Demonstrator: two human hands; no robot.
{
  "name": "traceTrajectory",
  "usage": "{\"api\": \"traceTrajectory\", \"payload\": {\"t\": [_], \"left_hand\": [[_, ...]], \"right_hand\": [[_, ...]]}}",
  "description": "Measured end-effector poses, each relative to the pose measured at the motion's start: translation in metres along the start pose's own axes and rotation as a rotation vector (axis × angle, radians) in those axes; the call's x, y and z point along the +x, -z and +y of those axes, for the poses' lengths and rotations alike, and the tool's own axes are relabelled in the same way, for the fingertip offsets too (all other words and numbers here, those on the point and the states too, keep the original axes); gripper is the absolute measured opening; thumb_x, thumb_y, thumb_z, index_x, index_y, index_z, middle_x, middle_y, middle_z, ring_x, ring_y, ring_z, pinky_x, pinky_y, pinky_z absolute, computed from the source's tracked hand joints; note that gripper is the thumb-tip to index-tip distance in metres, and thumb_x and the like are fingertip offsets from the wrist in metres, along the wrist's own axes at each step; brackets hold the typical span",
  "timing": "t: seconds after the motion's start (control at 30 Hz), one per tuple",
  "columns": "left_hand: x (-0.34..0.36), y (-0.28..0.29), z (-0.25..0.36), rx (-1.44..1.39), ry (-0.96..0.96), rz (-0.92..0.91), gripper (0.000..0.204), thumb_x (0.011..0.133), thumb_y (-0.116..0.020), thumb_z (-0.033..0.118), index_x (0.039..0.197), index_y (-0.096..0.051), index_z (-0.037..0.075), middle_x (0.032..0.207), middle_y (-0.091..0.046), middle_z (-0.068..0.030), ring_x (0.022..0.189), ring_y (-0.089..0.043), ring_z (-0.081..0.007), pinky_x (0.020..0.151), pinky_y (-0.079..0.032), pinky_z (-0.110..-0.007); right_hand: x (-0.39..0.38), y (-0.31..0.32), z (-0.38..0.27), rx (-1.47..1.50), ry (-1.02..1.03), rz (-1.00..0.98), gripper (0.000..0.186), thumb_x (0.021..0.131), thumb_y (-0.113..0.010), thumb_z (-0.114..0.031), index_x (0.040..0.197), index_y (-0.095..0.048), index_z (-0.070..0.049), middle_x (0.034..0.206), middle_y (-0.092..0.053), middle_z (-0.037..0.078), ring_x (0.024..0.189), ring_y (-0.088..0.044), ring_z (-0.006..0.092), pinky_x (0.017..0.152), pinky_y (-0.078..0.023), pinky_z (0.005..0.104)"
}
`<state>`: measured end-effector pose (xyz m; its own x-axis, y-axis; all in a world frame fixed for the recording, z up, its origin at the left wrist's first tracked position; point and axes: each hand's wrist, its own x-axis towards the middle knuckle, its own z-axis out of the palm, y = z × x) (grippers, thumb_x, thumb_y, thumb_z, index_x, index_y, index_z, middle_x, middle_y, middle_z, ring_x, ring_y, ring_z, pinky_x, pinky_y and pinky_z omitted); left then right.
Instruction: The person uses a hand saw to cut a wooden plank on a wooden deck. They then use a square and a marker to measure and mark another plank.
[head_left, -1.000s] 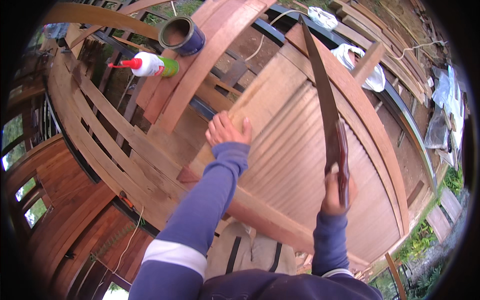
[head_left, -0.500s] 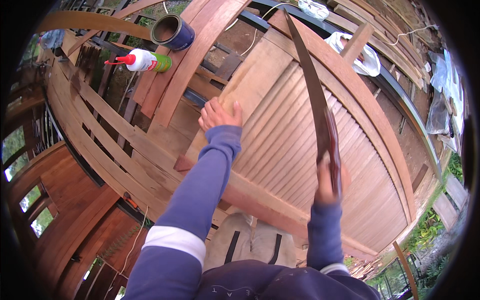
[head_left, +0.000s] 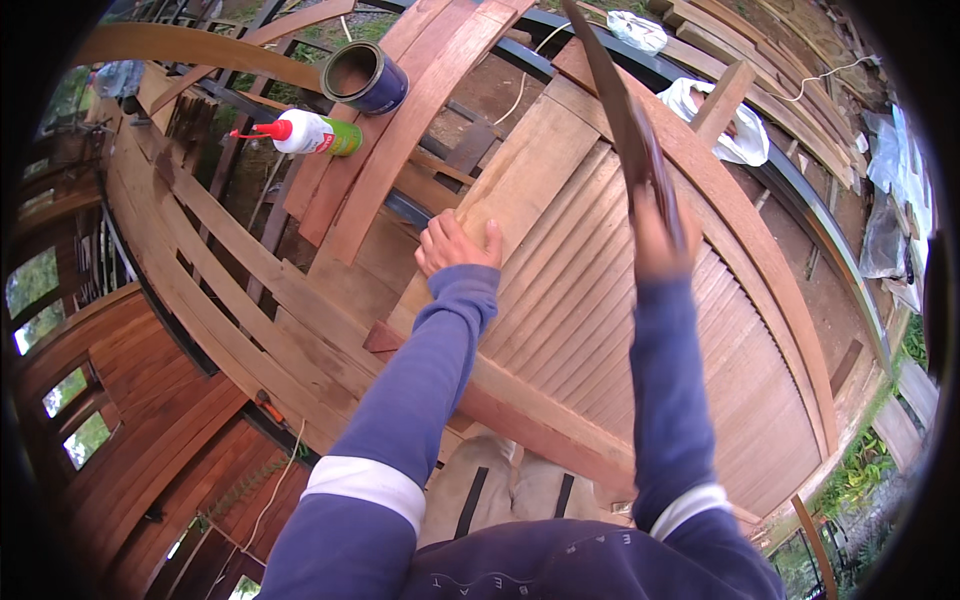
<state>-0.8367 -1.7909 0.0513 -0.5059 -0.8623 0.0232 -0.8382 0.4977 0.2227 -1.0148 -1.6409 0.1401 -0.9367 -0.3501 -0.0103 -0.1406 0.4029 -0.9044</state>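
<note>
One grip point(head_left: 662, 243) (right) holds a saw point(head_left: 621, 110); left grip point(head_left: 459, 246) touches wood point(head_left: 540, 165).

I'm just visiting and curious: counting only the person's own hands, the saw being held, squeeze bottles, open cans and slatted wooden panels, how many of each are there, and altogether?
Hands: 2 (left hand, right hand)
Held saw: 1
Squeeze bottle: 1
Open can: 1
Slatted wooden panel: 1
Total: 6
</note>
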Motion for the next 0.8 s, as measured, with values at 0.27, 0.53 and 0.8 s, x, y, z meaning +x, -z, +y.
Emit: {"api": "traceTrajectory", "payload": {"t": [0.27,0.53,0.8], "left_hand": [[-0.006,0.002,0.005,-0.027,0.001,-0.052,0.058,0.081,-0.064,0.047,0.117,-0.053,0.002,0.11,-0.056,-0.0151,0.106,-0.054,-0.0338,0.089,-0.042,-0.049],[-0.001,-0.001,0.005,0.002,-0.02,0.011,0.058,0.082,-0.064,0.048,0.117,-0.053,0.003,0.11,-0.057,-0.0151,0.106,-0.054,-0.0338,0.091,-0.041,-0.049],[-0.006,0.005,-0.003,0.003,0.033,-0.003,0.057,0.082,-0.064,0.047,0.118,-0.053,0.003,0.11,-0.057,-0.0154,0.107,-0.053,-0.0337,0.092,-0.041,-0.049]], "right_hand": [[-0.073,0.041,-0.005,-0.108,-0.066,-0.029,0.018,0.09,-0.06,-0.008,0.1,-0.066,0.005,0.073,-0.063,0.009,0.067,-0.058,0.0148,0.061,-0.046,0.0311],[0.059,-0.039,0.004,0.093,0.065,0.04,0.014,0.084,-0.061,-0.012,0.083,-0.064,0.002,0.062,-0.056,0.008,0.06,-0.053,0.0098,0.056,-0.043,0.0312],[-0.151,0.089,-0.007,0.032,-0.047,-0.06,0.022,0.086,-0.063,-0.005,0.105,-0.067,0.005,0.078,-0.065,0.009,0.073,-0.06,0.0137,0.068,-0.049,0.0299]]}}
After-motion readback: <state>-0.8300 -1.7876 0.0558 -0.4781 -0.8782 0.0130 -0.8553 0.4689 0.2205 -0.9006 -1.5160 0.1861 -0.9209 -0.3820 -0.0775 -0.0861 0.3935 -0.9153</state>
